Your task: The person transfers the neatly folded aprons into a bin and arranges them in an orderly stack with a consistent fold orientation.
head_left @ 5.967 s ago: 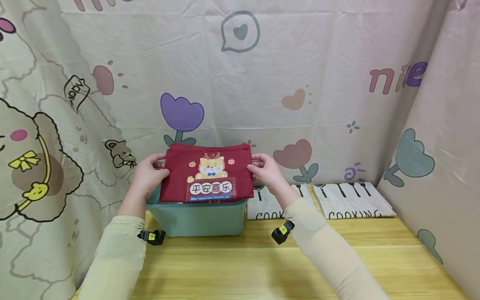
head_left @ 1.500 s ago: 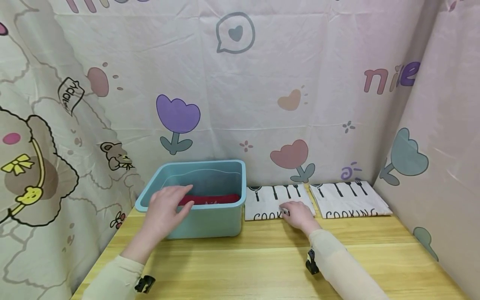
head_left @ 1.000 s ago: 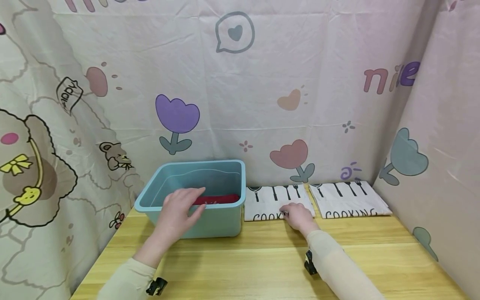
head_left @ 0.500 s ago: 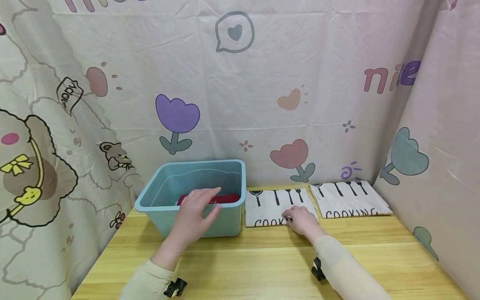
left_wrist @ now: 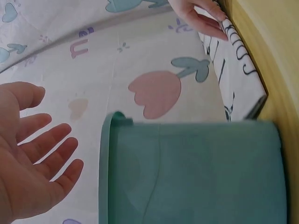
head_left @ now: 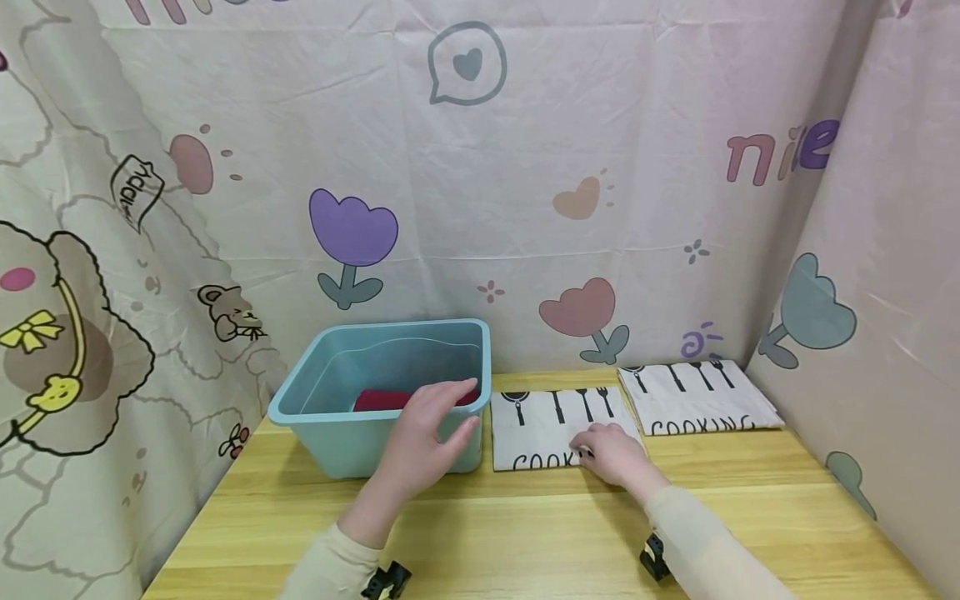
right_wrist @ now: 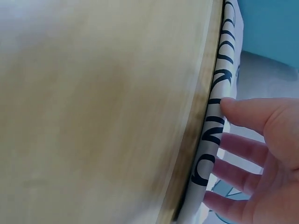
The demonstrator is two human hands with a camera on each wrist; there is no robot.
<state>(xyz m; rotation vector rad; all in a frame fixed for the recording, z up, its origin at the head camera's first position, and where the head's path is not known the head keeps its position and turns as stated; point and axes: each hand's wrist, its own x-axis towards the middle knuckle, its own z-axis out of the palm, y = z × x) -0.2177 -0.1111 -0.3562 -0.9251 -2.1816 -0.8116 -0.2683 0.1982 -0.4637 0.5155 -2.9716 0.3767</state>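
A folded white cloth [head_left: 536, 425], printed with black kitchen utensils and "COOKING", lies on the table just right of the blue-green bin [head_left: 303, 408]. At its front edge my right hand [head_left: 613, 454] pinches the fold; in the right wrist view the thumb [right_wrist: 233, 109] is on the lettered edge and the fingers reach over the top. My left hand [head_left: 423, 437], fingers spread and holding nothing, hovers before the bin's front right corner. Its palm and fingers [left_wrist: 51, 142] show beside the bin wall in the left wrist view. Inside the bin lies a dark red fabric item [head_left: 381, 401], partly hidden.
A second folded cloth [head_left: 701, 400] with the same print lies to the right, against the back curtain. Patterned fabric [head_left: 465, 183] hangs behind and at both sides. The wooden table [head_left: 525, 542] extends toward the front.
The red fabric, earlier held up over the bin by both hands, is now inside it. My right hand has drawn the nearer white cloth toward the front; my left hand has moved right.
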